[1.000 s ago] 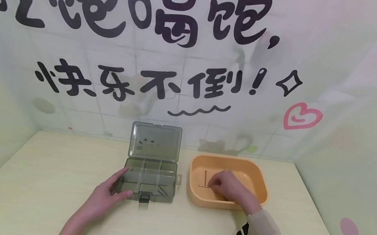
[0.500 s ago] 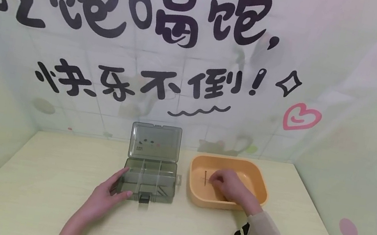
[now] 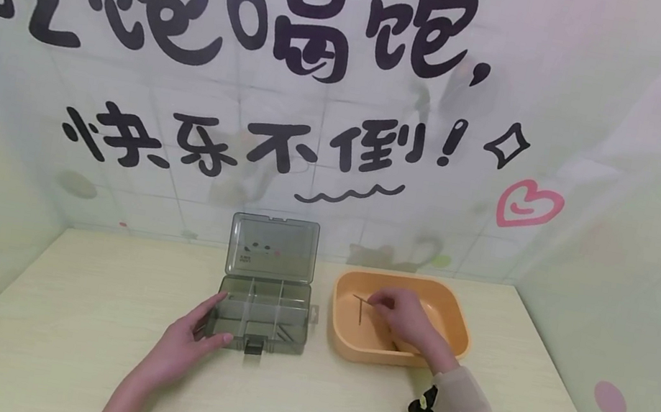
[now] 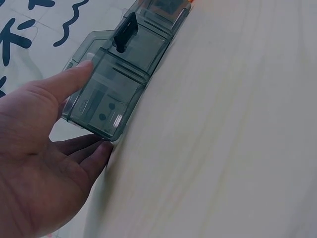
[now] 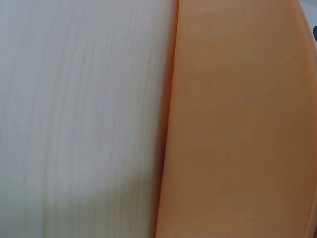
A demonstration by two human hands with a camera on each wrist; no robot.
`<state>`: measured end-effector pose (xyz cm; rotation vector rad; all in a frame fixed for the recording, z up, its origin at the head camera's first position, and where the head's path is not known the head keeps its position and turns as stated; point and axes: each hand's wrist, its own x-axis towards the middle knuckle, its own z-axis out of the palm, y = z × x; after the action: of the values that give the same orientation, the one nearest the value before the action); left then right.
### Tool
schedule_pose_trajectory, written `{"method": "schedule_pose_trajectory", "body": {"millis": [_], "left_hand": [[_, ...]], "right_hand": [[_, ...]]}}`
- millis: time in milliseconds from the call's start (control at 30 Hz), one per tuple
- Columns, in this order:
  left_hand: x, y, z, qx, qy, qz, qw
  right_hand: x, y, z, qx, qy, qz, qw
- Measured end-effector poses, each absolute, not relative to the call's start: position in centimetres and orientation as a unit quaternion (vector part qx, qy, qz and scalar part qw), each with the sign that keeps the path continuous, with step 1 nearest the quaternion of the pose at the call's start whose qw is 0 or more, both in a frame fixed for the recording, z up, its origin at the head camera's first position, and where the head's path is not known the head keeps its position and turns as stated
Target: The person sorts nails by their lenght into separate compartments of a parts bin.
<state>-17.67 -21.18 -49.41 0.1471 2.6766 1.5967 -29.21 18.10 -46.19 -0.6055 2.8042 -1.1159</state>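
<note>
My left hand [image 3: 182, 349] holds the left end of a grey see-through compartment box [image 4: 106, 99], its thumb at the front and its fingers along the side. The box's lid [image 3: 273, 249] stands raised at the back. A couple of thin dark nails [image 3: 286, 333] lie in its front right compartment. Over the orange tray [image 3: 461, 330], my right hand [image 3: 406, 317] pinches one thin nail [image 3: 361, 299] by its end. Another nail [image 3: 361, 313] lies on the tray floor. The right wrist view shows only the tray's wall [image 5: 237, 124] and table, with the hand out of sight.
A black latch [image 3: 254, 345] sticks out from the box's front. Both containers stand on a pale wooden table [image 3: 270, 407], near the lettered back wall [image 3: 292, 119]. A black clip-like piece [image 3: 421, 407] hangs at the right cuff.
The right hand has picked up the nail that lay crosswise in the tray and raised it slightly, its free end now tilted up. The left hand and the box have stayed put.
</note>
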Motion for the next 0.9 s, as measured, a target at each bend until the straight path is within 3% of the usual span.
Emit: {"method": "schedule_pose_trajectory", "body": {"millis": [900], "left_hand": [[-17.7,-21.2,-49.7,0.036,0.855,0.518,0.017]], "right_hand": [[-26.8,15.1,-44.8,-0.271,0.861,-0.430,0.013]]}}
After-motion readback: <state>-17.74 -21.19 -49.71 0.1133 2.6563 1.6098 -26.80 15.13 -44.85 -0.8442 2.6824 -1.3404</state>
